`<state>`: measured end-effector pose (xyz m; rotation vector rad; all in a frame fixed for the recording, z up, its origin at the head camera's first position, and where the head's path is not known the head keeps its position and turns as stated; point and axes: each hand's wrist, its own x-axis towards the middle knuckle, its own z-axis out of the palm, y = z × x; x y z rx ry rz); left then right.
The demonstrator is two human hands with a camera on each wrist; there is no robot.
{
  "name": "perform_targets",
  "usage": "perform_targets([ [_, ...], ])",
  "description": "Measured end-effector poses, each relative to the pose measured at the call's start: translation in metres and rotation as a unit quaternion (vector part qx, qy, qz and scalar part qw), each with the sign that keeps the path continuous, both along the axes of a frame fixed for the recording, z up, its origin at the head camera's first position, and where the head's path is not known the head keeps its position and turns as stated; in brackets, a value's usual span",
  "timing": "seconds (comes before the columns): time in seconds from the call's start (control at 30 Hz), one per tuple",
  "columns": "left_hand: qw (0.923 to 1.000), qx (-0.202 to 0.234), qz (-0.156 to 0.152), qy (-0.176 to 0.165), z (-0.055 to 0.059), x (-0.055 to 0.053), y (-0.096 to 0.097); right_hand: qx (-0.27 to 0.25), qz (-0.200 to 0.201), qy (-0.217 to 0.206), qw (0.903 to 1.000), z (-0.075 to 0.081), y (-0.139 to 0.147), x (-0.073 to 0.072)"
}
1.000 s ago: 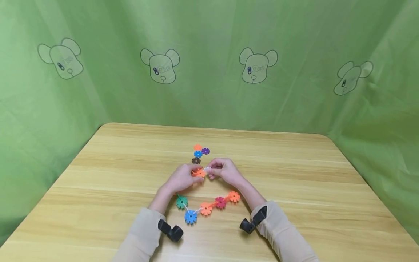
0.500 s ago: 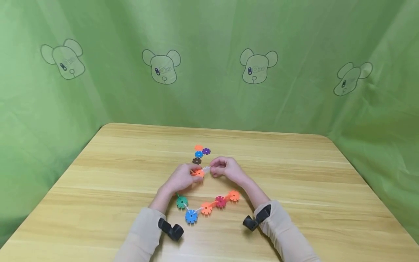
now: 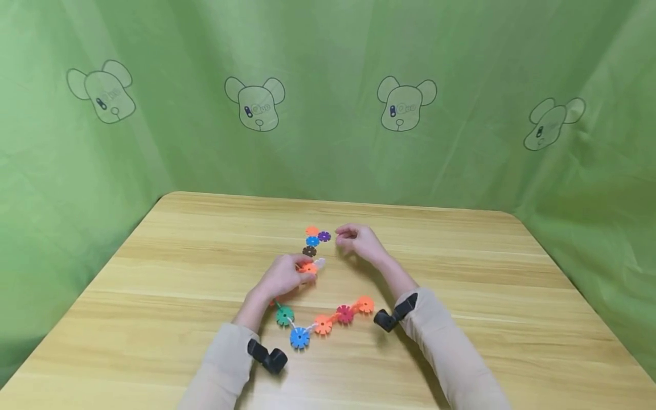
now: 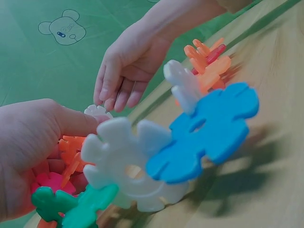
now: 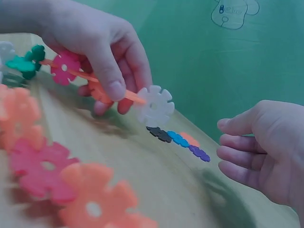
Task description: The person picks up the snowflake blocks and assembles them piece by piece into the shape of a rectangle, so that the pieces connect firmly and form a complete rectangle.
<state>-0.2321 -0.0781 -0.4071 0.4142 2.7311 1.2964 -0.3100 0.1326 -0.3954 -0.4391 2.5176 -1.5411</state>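
Flower pieces [image 3: 299,338] joined in a chain bend along the wooden surface [image 3: 476,267], and the left hand [image 3: 281,277] pinches them by an orange flower [image 3: 310,269], with a white flower [image 3: 320,263] on the end. The right hand [image 3: 361,244] is apart, holding nothing, fingers a little bent, near a purple flower [image 3: 324,236]. A brown flower [image 3: 310,251], a blue flower [image 3: 312,241] and a flat orange flower [image 3: 312,230] lie close by.

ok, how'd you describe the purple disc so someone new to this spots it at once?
On the wooden table, beyond the left hand, four notched discs lie clustered. In the head view, the purple disc is the rightmost, nearest the right hand. It is the only purple one; its neighbours are a blue disc, an orange disc and a brown disc.
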Motion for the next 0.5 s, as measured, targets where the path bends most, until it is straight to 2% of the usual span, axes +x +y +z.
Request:
perform_targets([
  [0.2,1.0000,0.001,0.001,-0.004,0.002,-0.001,-0.001,0.013,-0.006,-0.013,0.9998,0.002,-0.009,-0.017],
  [0.5,1.0000,0.001,0.002,-0.009,0.002,0.000,-0.001,0.103,0.005,0.017,0.9945,-0.010,-0.018,-0.035],
])
